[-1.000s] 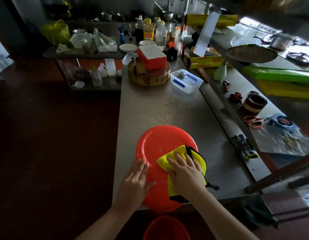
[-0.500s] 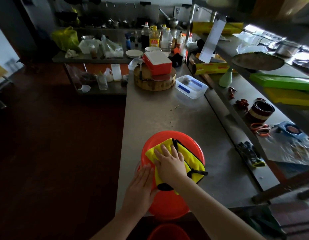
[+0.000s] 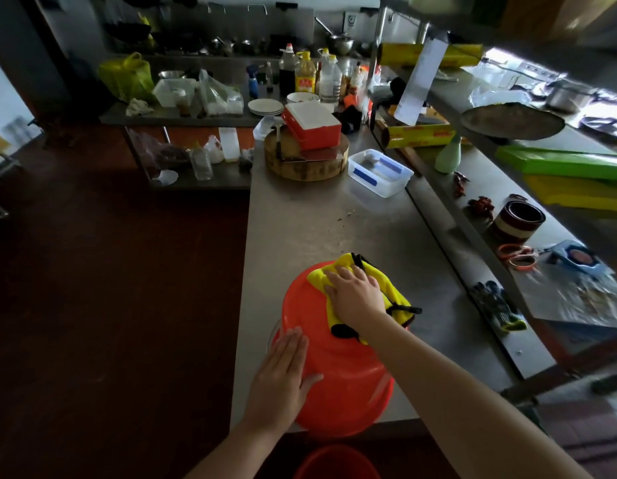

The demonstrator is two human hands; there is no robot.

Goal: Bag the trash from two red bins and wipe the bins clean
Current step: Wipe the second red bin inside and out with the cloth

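A cloth (image 3: 395,292) was pressed under the right hand (image 3: 355,299), fingers flat and not curled round it, at the far top edge of the upturned bin (image 3: 341,375). The bin's near side was steadied by the left hand (image 3: 282,378), laid flat with fingers straight. The bin was set at the counter's (image 3: 317,229) near edge. A second bin (image 3: 334,463) was partly seen below it.

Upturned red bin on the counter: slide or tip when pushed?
Red bin likely slides easily: plastic on smooth steel counter, left hand flat against its side, seemingly bracing. Wide rim down, so tipping seems unlikely.
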